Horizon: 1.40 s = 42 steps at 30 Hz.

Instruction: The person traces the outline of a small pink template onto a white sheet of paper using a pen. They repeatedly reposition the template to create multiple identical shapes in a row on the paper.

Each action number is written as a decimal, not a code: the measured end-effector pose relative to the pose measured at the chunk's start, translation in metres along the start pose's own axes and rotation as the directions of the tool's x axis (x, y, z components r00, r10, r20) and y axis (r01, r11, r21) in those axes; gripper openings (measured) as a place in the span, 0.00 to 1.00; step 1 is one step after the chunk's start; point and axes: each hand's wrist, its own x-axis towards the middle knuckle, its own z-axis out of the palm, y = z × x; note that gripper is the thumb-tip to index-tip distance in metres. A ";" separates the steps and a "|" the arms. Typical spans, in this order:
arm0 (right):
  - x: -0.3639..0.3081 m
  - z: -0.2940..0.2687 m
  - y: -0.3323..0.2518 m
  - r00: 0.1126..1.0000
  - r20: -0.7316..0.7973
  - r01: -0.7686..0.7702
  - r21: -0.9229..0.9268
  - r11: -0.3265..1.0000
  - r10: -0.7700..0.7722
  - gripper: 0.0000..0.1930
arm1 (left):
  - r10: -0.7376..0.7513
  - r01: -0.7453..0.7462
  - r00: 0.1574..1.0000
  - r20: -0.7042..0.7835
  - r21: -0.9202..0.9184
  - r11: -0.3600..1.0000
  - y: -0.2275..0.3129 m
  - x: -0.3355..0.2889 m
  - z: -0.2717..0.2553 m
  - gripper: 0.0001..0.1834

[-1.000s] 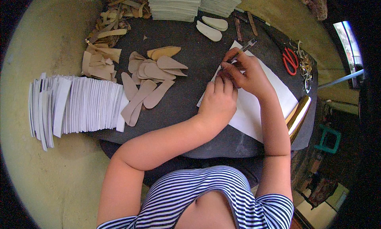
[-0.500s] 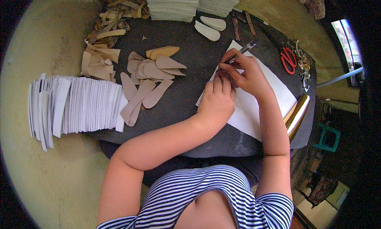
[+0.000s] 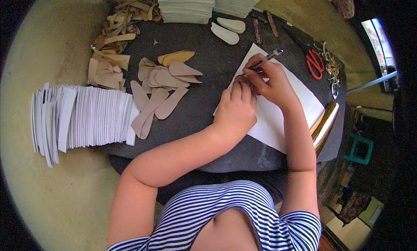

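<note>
A white sheet (image 3: 299, 94) lies slantwise on the black tabletop, its left edge under my hands. My right hand (image 3: 269, 79) is closed around a slim pen (image 3: 274, 54), whose tip points down at the sheet close to my left fingertips. Pressed on the sheet's left part, my left hand (image 3: 236, 105) has its fingers stretched out and slightly apart. Whether a small piece lies beneath those fingers is hidden. Left of my hands is a loose heap of beige sole-shaped pieces (image 3: 167, 77), with a yellowish one (image 3: 176, 58) behind it.
A long row of white strips (image 3: 93, 116) stands at the left. Beige offcuts (image 3: 106, 70) lie against the wall. White stacks (image 3: 186, 6) stand at the back, near two pale sole shapes (image 3: 226, 33). Red-handled scissors (image 3: 315, 64) and a curled gold sheet (image 3: 325, 125) are on the right.
The right hand and pen have shifted slightly to the right. The left hand stays pressed on the sheet.
</note>
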 end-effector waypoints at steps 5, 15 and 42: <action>-0.013 0.002 0.010 0.996 -0.094 0.002 0.088 0.996 0.006 0.04 | -0.015 0.014 0.999 0.038 0.014 1.000 0.001 0.000 -0.002 0.23; -0.022 -0.005 0.009 0.996 -0.060 0.062 0.015 0.998 -0.061 0.04 | -0.001 0.007 0.994 0.105 -0.056 0.998 -0.005 0.002 -0.012 0.24; -0.030 -0.015 0.012 0.996 -0.051 0.082 0.070 0.994 -0.079 0.04 | 0.114 -0.109 0.989 0.089 -0.066 0.992 -0.012 0.002 -0.022 0.23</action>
